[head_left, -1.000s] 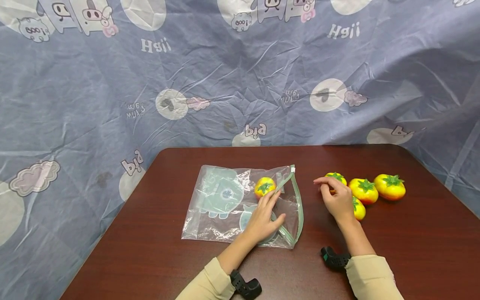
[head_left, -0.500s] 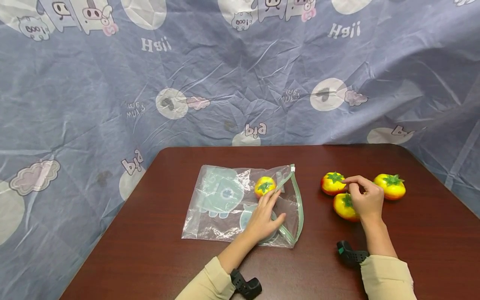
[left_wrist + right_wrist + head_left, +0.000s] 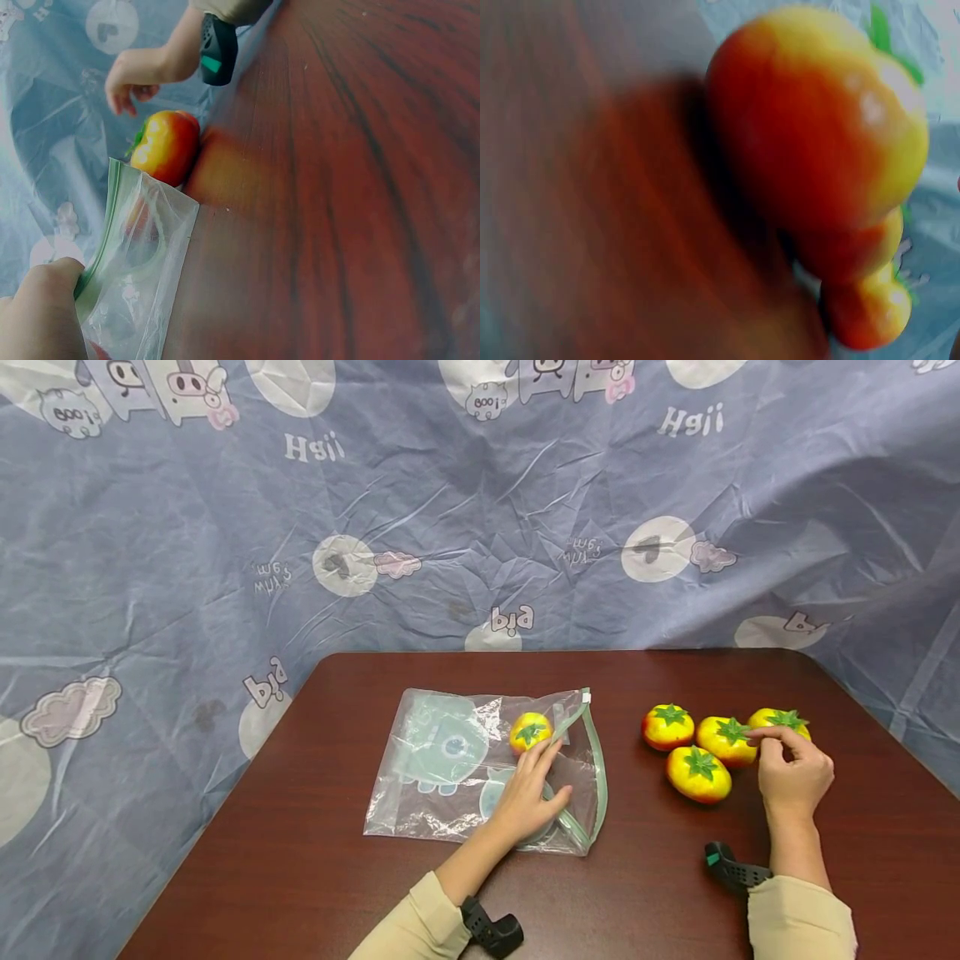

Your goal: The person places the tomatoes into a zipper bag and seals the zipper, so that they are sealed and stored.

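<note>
We keep the left hand (image 3: 527, 800), fingers extended, on the clear bag (image 3: 600, 772), one fruit (image 3: 528, 731) apparently inside. We have moved the right hand (image 3: 797, 774) rightward past three fruits (image 3: 699, 775) to near the rightmost fruit (image 3: 767, 718), grasping nothing; four remain outside.

A person in pale cream-yellow long sleeves. The left sleeve (image 3: 408, 920) and the right sleeve (image 3: 801, 920) are softly creased, each ending in a plain cuff. At the left cuff's edge sits a black wrist camera (image 3: 507, 935), chunky and rounded, on a black band (image 3: 473, 918) dotted with small holes. The right wrist camera (image 3: 723, 862) is similar, with a small green rectangle (image 3: 211, 65) on its casing.
</note>
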Demonstrator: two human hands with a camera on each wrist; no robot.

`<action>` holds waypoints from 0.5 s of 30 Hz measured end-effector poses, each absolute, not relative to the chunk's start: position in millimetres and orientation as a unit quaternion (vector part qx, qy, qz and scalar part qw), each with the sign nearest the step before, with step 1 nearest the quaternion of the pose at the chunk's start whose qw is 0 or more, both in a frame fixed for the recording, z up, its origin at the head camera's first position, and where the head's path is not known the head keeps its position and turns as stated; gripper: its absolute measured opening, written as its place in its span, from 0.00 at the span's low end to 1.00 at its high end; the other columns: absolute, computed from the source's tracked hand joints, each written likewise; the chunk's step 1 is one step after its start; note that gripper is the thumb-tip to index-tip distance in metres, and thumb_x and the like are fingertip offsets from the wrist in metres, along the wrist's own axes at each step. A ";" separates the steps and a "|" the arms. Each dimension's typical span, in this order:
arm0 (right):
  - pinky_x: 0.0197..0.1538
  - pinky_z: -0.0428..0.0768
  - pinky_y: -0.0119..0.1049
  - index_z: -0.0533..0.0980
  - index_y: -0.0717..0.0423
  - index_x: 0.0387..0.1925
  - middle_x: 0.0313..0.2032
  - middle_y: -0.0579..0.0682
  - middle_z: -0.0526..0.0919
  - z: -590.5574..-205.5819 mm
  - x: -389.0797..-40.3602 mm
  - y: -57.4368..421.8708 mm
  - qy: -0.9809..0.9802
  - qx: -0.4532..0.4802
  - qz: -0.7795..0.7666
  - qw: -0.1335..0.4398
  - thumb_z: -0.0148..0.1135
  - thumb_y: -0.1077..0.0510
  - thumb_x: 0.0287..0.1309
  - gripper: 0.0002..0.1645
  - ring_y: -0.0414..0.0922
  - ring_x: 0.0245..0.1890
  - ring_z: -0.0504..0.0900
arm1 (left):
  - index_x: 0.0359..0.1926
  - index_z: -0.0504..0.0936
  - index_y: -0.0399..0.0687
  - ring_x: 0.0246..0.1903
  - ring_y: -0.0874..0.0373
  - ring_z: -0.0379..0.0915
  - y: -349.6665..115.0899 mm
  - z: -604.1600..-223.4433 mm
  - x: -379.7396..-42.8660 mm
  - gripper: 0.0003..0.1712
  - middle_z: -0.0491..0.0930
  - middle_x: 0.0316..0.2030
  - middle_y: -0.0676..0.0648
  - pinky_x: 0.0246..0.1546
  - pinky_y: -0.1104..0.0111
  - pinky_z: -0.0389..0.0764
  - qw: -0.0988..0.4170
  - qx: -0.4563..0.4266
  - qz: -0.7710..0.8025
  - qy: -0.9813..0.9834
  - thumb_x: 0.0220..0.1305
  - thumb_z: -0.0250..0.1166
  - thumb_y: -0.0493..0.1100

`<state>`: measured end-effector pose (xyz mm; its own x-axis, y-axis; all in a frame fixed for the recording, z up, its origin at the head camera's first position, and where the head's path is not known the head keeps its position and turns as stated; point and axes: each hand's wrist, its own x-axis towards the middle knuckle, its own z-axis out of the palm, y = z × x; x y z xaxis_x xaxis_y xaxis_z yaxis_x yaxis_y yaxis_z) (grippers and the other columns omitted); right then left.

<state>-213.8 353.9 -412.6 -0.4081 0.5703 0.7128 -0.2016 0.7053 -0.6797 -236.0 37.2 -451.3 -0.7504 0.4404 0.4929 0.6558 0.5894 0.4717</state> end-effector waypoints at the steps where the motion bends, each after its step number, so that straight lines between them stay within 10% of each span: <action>1: 0.20 0.53 0.19 0.81 0.65 0.20 0.18 0.06 0.66 -414.8 -213.2 356.2 -0.754 -0.131 0.364 0.531 0.44 0.61 0.48 0.20 0.15 0.14 0.57 | 0.66 0.59 0.50 0.61 0.52 0.61 37.1 -451.1 -235.9 0.38 0.62 0.62 0.46 0.53 0.59 0.72 0.164 -0.313 -0.328 -0.876 0.54 0.58 0.49; 15: 0.34 0.56 0.15 0.81 0.66 0.23 0.22 0.08 0.65 -432.7 -214.1 368.4 -0.711 -0.181 0.376 0.566 0.43 0.62 0.48 0.19 0.12 0.28 0.60 | 0.67 0.58 0.50 0.61 0.53 0.60 36.7 -450.0 -235.4 0.38 0.61 0.63 0.46 0.54 0.57 0.71 0.153 -0.310 -0.330 -0.878 0.54 0.57 0.49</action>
<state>-214.1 368.4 -432.7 -0.2939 0.6830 0.6687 -0.1669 0.6522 -0.7395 -235.4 36.7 -450.0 -0.7612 0.4427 0.4738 0.6452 0.5898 0.4856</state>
